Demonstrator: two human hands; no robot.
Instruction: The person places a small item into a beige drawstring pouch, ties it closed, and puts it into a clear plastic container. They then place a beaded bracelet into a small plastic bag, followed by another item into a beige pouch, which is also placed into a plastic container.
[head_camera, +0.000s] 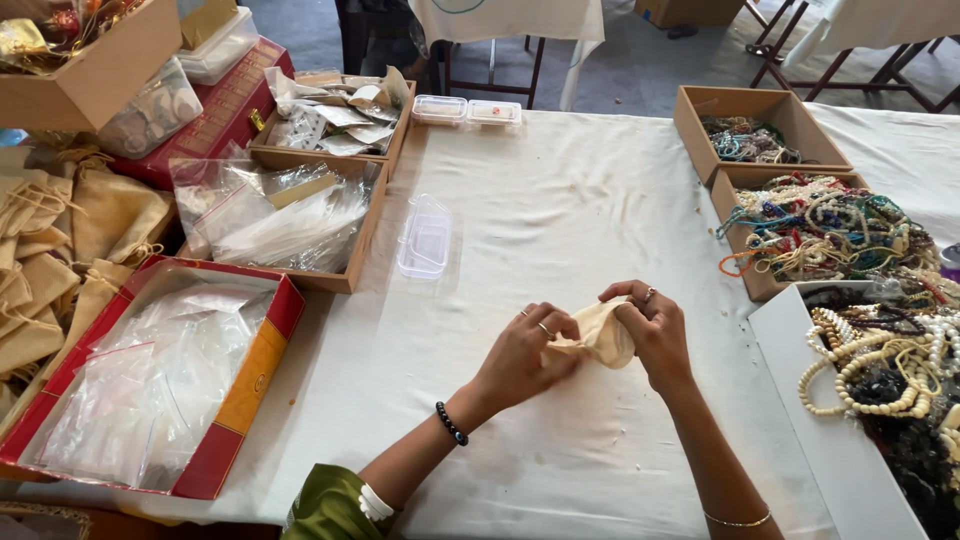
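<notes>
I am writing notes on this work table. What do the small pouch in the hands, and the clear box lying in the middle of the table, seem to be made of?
The pouch, held by the left hand and the right hand, looks like soft matte cream cloth, perhaps cotton: it creases and folds. The clear box seems thin glossy plastic: the tablecloth shows through it.

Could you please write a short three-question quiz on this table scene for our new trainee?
1. True or false: both hands grip the small cream cloth pouch.
2. What fills the red cardboard box at the person's left? A) clear plastic zip bags B) beaded necklaces C) coins
3. Which wrist wears the dark beaded bracelet?

Key:
1. True; the left hand and right hand both pinch it.
2. A.
3. The left.
</notes>
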